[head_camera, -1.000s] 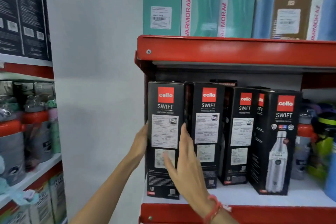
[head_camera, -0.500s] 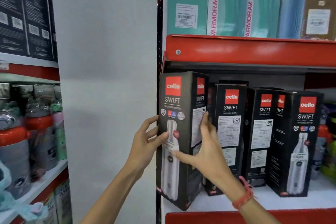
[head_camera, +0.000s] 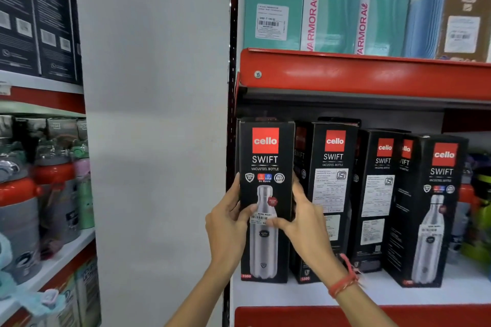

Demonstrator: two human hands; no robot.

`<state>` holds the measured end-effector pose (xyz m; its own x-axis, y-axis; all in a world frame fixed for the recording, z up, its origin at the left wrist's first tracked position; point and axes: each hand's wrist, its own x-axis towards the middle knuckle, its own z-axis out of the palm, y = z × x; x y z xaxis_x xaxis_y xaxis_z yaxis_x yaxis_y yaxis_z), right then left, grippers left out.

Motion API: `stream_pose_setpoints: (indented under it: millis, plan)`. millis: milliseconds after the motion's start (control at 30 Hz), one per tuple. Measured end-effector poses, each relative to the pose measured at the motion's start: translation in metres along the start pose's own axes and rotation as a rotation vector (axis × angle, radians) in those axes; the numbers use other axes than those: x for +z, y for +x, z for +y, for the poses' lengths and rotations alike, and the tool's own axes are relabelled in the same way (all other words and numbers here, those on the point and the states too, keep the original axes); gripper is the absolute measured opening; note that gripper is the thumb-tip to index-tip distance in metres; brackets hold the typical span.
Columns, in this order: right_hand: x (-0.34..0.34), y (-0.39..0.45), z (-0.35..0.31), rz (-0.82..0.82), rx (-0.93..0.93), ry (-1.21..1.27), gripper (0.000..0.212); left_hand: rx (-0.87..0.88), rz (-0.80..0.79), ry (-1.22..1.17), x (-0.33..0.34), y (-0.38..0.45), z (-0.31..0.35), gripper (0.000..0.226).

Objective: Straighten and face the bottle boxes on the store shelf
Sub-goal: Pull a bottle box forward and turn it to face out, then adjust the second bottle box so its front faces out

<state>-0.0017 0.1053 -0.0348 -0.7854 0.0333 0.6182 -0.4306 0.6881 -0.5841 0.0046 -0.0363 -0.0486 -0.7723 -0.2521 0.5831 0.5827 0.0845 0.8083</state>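
Observation:
Several tall black Cello Swift bottle boxes stand on the white shelf [head_camera: 372, 292]. The leftmost box [head_camera: 265, 156] shows its bottle-picture front squarely and stands upright at the shelf's left end. My left hand [head_camera: 228, 223] grips its left edge and my right hand [head_camera: 305, 223] grips its right edge, thumbs across the front. To its right, the second box [head_camera: 332, 167] and third box [head_camera: 380, 188] show label sides. The fourth box [head_camera: 435, 207] is angled, picture side out.
A red shelf lip [head_camera: 372, 77] runs just above the boxes, with teal cartons [head_camera: 273, 2] on top. Loose bottles [head_camera: 478, 215] stand at the far right. A white pillar [head_camera: 156, 141] separates a left shelf of red-capped flasks [head_camera: 18, 215].
The leftmost box has been turned from its label side to its picture front and set upright at the shelf's left end. Both hands stayed on its edges.

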Motion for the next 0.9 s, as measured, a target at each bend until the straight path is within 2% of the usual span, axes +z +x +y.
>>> stream_pose_setpoints:
  millis: [133, 200, 300, 333, 367, 433, 500, 567, 800, 900]
  plan:
    - [0.001, -0.001, 0.013, 0.031, 0.026, -0.064, 0.105, 0.006, 0.000, 0.078, 0.008, -0.003, -0.001, 0.066]
    - [-0.003, -0.003, 0.016, 0.082, 0.003, -0.038, 0.090, 0.016, 0.016, 0.111, 0.011, -0.001, 0.001, 0.066]
    - [-0.016, -0.007, 0.016, 0.294, -0.106, 0.001, 0.053, 0.011, 0.036, 0.176, 0.010, -0.001, 0.000, 0.066]
    - [-0.021, -0.007, 0.017, 0.391, -0.129, -0.002, 0.048, 0.036, 0.040, 0.244, 0.010, -0.003, 0.001, 0.066]
    - [-0.026, -0.007, 0.020, 0.473, -0.108, -0.026, 0.051, 0.096, 0.056, 0.361, 0.011, -0.006, 0.001, 0.066]
    - [-0.030, -0.002, 0.028, 0.536, 0.048, -0.150, 0.081, 0.317, 0.127, 0.612, 0.015, -0.013, -0.002, 0.063]
    - [-0.030, 0.001, 0.033, 0.438, 0.207, -0.191, 0.112, 0.540, 0.183, 0.751, 0.026, -0.021, -0.004, 0.050]
    - [-0.031, 0.002, 0.034, 0.312, 0.271, -0.100, 0.122, 0.610, 0.192, 0.780, 0.042, -0.026, -0.001, 0.037]
    - [-0.076, -0.019, 0.057, 0.157, 0.083, 0.288, 0.119, 0.404, 0.050, 0.603, 0.069, -0.042, 0.016, 0.036]
    - [-0.102, -0.024, 0.065, 0.068, 0.017, 0.449, 0.118, 0.254, -0.038, 0.483, 0.078, -0.046, 0.029, 0.050]
